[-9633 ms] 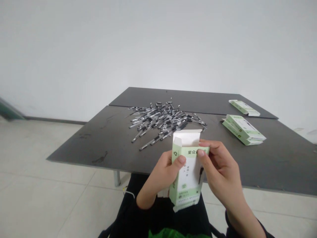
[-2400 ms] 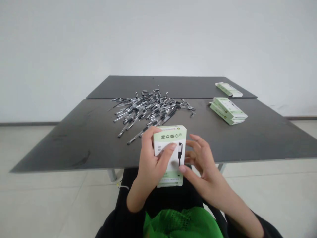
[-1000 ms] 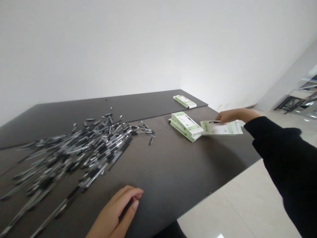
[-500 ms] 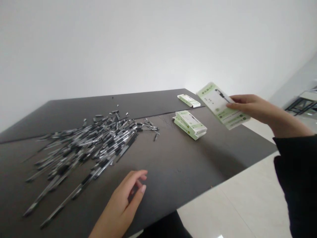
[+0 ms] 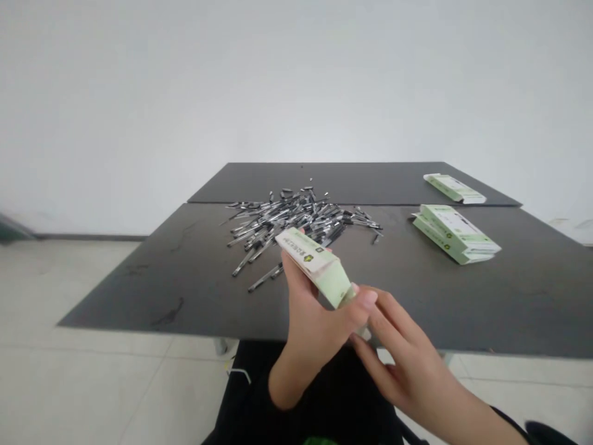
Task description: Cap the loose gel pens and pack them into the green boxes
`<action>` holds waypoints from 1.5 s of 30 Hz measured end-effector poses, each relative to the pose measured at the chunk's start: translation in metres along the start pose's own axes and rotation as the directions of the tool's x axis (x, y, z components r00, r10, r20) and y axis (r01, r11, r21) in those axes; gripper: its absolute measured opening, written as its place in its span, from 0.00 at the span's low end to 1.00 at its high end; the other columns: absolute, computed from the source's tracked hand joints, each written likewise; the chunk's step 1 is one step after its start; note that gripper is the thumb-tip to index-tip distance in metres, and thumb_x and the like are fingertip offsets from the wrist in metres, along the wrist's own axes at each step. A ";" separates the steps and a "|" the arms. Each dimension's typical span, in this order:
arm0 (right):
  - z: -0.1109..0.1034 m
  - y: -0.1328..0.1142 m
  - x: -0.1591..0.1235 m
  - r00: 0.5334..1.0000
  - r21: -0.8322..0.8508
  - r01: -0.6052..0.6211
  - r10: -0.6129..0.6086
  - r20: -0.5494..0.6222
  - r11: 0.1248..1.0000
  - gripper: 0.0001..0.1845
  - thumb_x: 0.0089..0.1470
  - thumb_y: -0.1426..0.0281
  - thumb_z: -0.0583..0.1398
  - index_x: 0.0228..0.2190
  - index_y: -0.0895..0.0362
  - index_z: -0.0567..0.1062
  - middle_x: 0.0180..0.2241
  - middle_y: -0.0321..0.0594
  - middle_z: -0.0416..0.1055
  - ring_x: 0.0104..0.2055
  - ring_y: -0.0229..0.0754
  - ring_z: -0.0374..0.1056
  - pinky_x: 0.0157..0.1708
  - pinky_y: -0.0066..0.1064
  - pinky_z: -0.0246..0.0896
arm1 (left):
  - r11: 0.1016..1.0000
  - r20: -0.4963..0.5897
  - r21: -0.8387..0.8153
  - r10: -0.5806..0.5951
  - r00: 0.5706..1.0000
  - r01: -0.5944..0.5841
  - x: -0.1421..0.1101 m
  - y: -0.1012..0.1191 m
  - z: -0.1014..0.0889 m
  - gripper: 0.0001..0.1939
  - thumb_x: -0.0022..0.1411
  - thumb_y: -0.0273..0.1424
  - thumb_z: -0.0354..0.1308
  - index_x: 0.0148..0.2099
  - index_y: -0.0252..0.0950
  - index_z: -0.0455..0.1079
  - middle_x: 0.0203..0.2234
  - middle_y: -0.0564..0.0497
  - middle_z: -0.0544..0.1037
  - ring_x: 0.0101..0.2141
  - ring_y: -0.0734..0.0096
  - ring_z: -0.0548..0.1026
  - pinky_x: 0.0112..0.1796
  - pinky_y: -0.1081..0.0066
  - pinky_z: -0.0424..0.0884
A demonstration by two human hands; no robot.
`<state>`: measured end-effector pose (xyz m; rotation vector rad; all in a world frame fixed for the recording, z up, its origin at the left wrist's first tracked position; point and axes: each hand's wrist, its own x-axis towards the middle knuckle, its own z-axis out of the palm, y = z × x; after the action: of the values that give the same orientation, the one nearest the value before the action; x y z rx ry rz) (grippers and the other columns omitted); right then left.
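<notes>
Rising behind everything: a plain white wall (image 5: 296,80); stretching below it on the left and along the bottom: pale floor tiles (image 5: 88,383); spreading across the middle of the view: a dark table (image 5: 523,309), made of two flat panels meeting at a straight seam (image 5: 352,204); sprawling over that seam, left of the table's centre: a loose heap of black-and-clear pens (image 5: 296,222), pointing every which way, with a few strays lying apart toward the near edge; sitting at the right side of the near panel, just in front of the seam: a small, slightly skewed stack of green-and-white boxes (image 5: 454,233); lying alone near the far right corner of the table: one more such box (image 5: 454,188); hovering just beyond the table's near edge, above a dark lap (image 5: 296,395), and in front of the heap: a green-and-white cardboard pen box (image 5: 315,266), tilting with its upper end to the left; pinching that box between thumb and fingers: the left hand (image 5: 315,334), thumb pressing on the lower part of the box; reaching in from the lower right: the right hand (image 5: 398,364), fingers loosely parted and curving toward the box's lower end, a white flap (image 5: 365,334) showing there, with any grip hard to make out
</notes>
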<state>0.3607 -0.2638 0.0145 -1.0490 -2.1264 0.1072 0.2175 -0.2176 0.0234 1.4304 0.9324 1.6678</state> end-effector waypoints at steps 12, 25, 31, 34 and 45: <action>-0.065 -0.023 0.064 0.931 0.271 -0.354 0.309 0.194 0.895 0.19 0.60 0.57 0.64 0.52 0.47 0.79 0.43 0.40 0.82 0.42 0.49 0.78 0.39 0.36 0.79 | 0.793 0.476 0.392 0.259 0.840 -0.467 0.004 0.010 -0.050 0.35 0.53 0.39 0.68 0.61 0.39 0.63 0.52 0.41 0.76 0.51 0.49 0.76 0.52 0.52 0.72; -0.056 -0.010 0.065 0.924 0.463 -0.381 0.304 0.234 0.800 0.27 0.58 0.59 0.67 0.58 0.47 0.74 0.38 0.41 0.82 0.37 0.48 0.79 0.33 0.37 0.79 | 0.789 0.395 0.463 0.225 0.891 -0.404 -0.004 -0.003 -0.057 0.40 0.52 0.39 0.70 0.63 0.40 0.58 0.49 0.42 0.74 0.49 0.50 0.75 0.48 0.54 0.72; -0.039 -0.003 0.055 0.901 0.528 -0.431 0.379 0.209 0.732 0.21 0.64 0.61 0.60 0.56 0.51 0.69 0.28 0.36 0.78 0.24 0.41 0.73 0.24 0.33 0.73 | 0.806 0.346 0.453 0.236 0.908 -0.381 -0.010 -0.007 -0.055 0.51 0.51 0.38 0.71 0.70 0.41 0.48 0.57 0.39 0.70 0.54 0.48 0.73 0.53 0.53 0.71; -0.028 0.004 0.049 0.929 0.509 -0.368 0.323 0.179 0.778 0.14 0.66 0.65 0.58 0.52 0.50 0.70 0.38 0.41 0.78 0.34 0.43 0.76 0.32 0.34 0.75 | 0.781 0.402 0.497 0.178 0.898 -0.377 -0.009 -0.003 -0.054 0.50 0.53 0.36 0.70 0.72 0.42 0.48 0.59 0.38 0.70 0.56 0.45 0.71 0.54 0.51 0.71; -0.028 -0.014 0.029 0.962 0.456 -0.244 0.272 0.006 0.856 0.36 0.65 0.65 0.59 0.69 0.40 0.53 0.58 0.46 0.69 0.52 0.48 0.73 0.50 0.44 0.76 | 0.981 0.107 0.185 0.046 0.993 -0.065 -0.003 0.007 -0.044 0.40 0.58 0.47 0.66 0.66 0.42 0.55 0.58 0.41 0.69 0.55 0.53 0.73 0.54 0.55 0.72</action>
<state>0.3593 -0.2592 0.0571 -1.0266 -1.7705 0.6650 0.1737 -0.2265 0.0229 1.6658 1.0224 1.5627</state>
